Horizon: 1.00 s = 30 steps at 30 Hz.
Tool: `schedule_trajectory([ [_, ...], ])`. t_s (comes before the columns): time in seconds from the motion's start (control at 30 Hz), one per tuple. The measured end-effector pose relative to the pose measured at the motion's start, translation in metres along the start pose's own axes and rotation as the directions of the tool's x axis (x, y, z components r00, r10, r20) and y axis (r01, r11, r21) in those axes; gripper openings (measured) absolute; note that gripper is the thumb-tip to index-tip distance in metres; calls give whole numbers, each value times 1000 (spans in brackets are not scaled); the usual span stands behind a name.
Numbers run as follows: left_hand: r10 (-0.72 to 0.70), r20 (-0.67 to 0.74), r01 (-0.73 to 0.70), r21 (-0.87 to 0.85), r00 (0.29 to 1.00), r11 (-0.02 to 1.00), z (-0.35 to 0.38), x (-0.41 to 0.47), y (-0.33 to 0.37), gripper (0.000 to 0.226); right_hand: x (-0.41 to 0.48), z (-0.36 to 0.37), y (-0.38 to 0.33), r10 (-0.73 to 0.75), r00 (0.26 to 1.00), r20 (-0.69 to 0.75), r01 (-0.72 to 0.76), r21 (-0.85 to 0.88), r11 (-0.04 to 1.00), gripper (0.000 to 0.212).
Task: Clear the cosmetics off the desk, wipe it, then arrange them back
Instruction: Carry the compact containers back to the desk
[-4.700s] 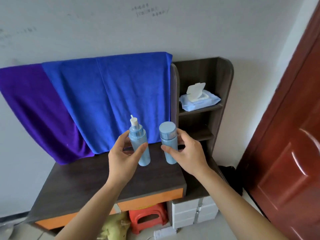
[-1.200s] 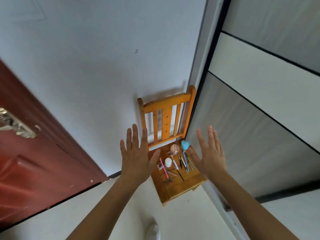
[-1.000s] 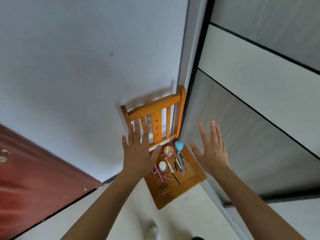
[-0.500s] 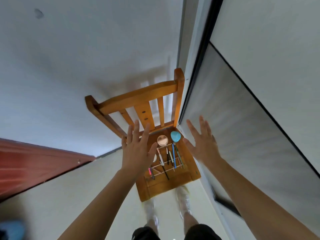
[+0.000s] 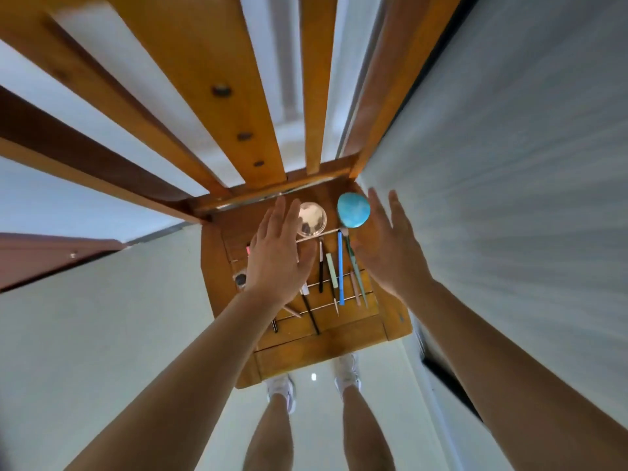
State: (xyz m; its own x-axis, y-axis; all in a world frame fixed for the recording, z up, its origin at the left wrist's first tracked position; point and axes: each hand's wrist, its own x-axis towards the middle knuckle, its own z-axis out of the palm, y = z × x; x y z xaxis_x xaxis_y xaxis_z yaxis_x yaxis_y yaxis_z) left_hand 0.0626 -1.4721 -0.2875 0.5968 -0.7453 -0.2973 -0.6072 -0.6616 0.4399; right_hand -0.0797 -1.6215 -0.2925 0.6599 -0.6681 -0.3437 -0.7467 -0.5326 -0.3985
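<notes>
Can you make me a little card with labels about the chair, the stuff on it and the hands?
place: wooden chair seat, seen from above
left hand: open, fingers straight, over the seat, hiding some items
right hand: open, over the seat's right edge, holding nothing
round things: blue egg-shaped sponge and shiny round case, at the seat's back
long things: thin makeup sticks lying side by side
floor: white shoes by the seat's front

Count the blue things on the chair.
2. A sponge at the back of the seat, by the fingertips of the right hand; a stick lying just in front of it, between the hands. The left hand may hide more.
</notes>
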Motion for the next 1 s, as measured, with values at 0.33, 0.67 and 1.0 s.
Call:
schedule_trajectory([
  [0.33,35,-27,-35,-7,999,999,84,59,-35,79,53,74,34,-175,972,-154,173,-25,985,81],
  [0.67,75,-319,-132,-161,945,978,69,41,-41,70,51,70,30,-87,976,-198,129,211,969,77],
  [1.0,-67,-388,-17,-208,919,978,-56,-48,-23,76,-39,-25,-32,-85,942,-325,214,387,897,80],
])
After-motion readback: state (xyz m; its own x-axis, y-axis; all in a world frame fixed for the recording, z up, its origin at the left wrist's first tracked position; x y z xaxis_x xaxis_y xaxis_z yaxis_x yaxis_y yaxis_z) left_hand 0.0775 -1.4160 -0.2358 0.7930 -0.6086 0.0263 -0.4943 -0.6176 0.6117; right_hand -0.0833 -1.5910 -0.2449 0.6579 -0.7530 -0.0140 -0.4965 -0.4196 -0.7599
